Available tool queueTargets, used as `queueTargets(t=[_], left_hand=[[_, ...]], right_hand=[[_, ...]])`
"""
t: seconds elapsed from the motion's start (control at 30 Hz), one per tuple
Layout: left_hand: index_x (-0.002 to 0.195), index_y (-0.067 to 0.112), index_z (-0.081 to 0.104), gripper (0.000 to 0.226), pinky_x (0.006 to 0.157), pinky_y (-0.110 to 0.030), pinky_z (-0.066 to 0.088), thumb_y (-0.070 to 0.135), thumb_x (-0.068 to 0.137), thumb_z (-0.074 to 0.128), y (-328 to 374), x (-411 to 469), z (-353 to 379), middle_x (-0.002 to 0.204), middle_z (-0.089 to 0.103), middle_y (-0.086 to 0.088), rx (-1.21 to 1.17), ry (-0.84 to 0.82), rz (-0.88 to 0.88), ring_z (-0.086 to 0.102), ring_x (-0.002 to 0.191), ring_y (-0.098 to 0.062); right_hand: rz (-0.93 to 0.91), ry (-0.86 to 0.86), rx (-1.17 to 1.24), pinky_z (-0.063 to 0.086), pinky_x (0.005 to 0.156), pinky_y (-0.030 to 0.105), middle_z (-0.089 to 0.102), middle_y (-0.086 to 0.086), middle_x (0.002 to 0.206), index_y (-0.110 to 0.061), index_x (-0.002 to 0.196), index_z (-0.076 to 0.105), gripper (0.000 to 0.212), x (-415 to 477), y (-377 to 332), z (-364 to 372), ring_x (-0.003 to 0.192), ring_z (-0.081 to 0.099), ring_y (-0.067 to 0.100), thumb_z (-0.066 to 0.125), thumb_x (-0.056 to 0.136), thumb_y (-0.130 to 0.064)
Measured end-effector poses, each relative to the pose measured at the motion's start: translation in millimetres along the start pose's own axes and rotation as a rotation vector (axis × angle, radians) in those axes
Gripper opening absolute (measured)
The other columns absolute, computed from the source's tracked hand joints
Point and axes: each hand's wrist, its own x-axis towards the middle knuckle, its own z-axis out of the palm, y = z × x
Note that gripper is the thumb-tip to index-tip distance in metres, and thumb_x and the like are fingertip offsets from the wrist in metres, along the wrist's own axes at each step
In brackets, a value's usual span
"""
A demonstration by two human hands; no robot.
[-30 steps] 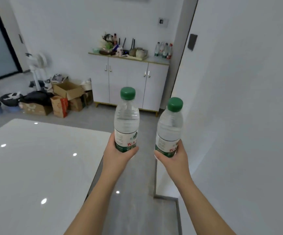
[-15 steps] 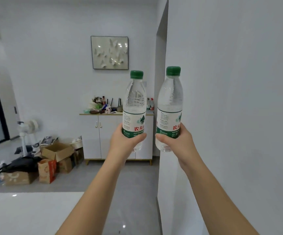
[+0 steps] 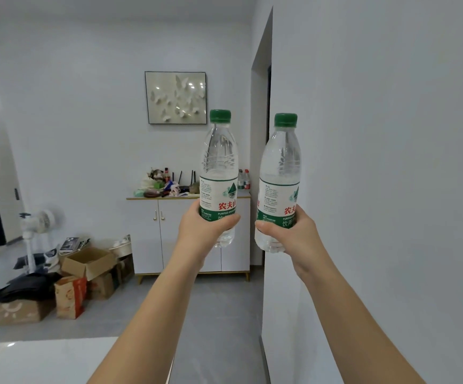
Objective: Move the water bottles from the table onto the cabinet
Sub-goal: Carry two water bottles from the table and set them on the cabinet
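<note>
My left hand (image 3: 201, 231) grips a clear water bottle (image 3: 220, 162) with a green cap around its lower label, holding it upright at chest height. Beside it my right hand (image 3: 294, 234) holds a second upright green-capped water bottle (image 3: 280, 173) the same way. Both are held out in front of me, over the grey floor. The white cabinet (image 3: 152, 236) stands against the far wall behind them; a few small bottles (image 3: 243, 179) stand on its right end. A corner of the white table (image 3: 44, 358) shows at the bottom left.
A white wall corner (image 3: 266, 273) juts out close on my right. Clutter (image 3: 161, 184) covers the cabinet top's left half. Cardboard boxes (image 3: 86, 261), bags and a standing fan (image 3: 35, 225) crowd the floor at left. Grey floor runs between the table and the cabinet.
My view has tilted up from the table toward the cabinet wall. Both bottles have risen in view and now sit slightly nearer the cabinet; the table has slid to the bottom left.
</note>
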Motion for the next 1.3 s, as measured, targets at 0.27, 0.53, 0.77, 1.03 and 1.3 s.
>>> queueTargets(t=[0.27, 0.53, 0.77, 1.03, 1.3], left_hand=[[0.103, 0.024, 0.064, 0.041, 0.074, -0.031, 0.054, 0.010, 0.070, 0.083, -37, 67, 2, 0.097, 0.073, 0.003, 0.027, 0.015, -0.037, 0.069, 0.090, -0.015], [0.104, 0.024, 0.063, 0.042, 0.076, -0.028, 0.054, 0.008, 0.071, 0.082, -96, 180, 22, 0.097, 0.072, 0.004, 0.001, 0.070, -0.034, 0.068, 0.090, -0.012], [0.102, 0.027, 0.062, 0.043, 0.067, -0.021, 0.050, 0.006, 0.070, 0.082, -136, 292, 43, 0.096, 0.072, 0.007, 0.001, 0.089, -0.026, 0.067, 0.088, -0.008], [0.109, 0.021, 0.061, 0.046, 0.065, -0.018, 0.049, 0.007, 0.071, 0.082, -191, 385, 52, 0.098, 0.071, 0.007, 0.017, 0.111, -0.055, 0.066, 0.089, -0.007], [0.108, 0.022, 0.062, 0.046, 0.068, -0.024, 0.051, 0.006, 0.070, 0.083, -251, 500, 44, 0.100, 0.071, 0.005, -0.017, 0.102, -0.058, 0.068, 0.092, -0.012]], right_hand=[[0.024, 0.013, -0.016, 0.053, 0.069, 0.017, 0.072, -0.013, 0.104, -0.029, 0.114, 0.060, 0.051, 70, 36, 8, 0.090, 0.069, 0.000, 0.082, 0.074, -0.006], [-0.018, 0.014, -0.036, 0.055, 0.074, 0.017, 0.071, -0.015, 0.104, -0.029, 0.115, 0.058, 0.057, 185, 106, 16, 0.094, 0.068, -0.001, 0.084, 0.070, -0.005], [-0.010, 0.021, -0.040, 0.055, 0.090, 0.031, 0.069, -0.010, 0.112, -0.024, 0.126, 0.056, 0.065, 302, 151, 23, 0.103, 0.066, 0.007, 0.084, 0.071, -0.006], [0.004, 0.022, -0.036, 0.056, 0.086, 0.031, 0.070, -0.014, 0.107, -0.035, 0.111, 0.058, 0.056, 402, 206, 39, 0.097, 0.067, 0.003, 0.084, 0.071, -0.006], [-0.012, 0.025, -0.067, 0.052, 0.065, 0.010, 0.068, -0.019, 0.102, -0.039, 0.103, 0.056, 0.056, 498, 269, 70, 0.088, 0.065, -0.009, 0.084, 0.070, -0.003]])
